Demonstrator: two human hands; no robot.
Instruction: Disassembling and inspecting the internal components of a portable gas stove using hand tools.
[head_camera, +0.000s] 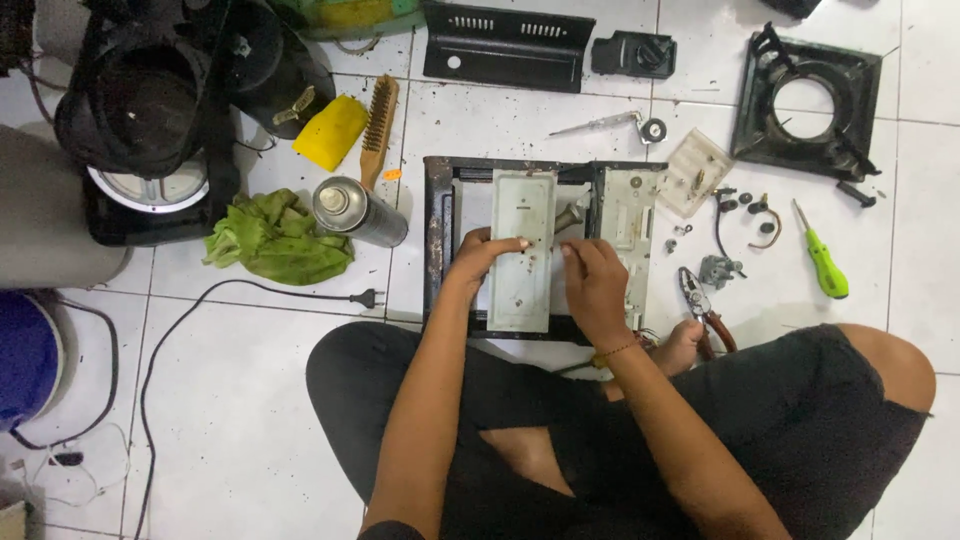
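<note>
A black, rusty rectangular metal frame (436, 240) lies on the white tiled floor in front of my crossed legs. A pale grey metal plate (521, 205) rests lengthwise across it. My left hand (480, 255) grips the plate's left edge, thumb on top. My right hand (592, 280) rests on the frame just right of the plate, fingertips touching the plate's right edge. A second pale panel (630, 215) sits at the frame's right end.
Spray can (358, 211), green rag (275, 238), yellow sponge (330, 130) and wire brush (380, 125) lie left. Pliers (700, 305), green screwdriver (822, 262), small parts and a burner frame (808, 100) lie right. A black panel (505, 45) is beyond. A power plug (368, 297) lies near my knee.
</note>
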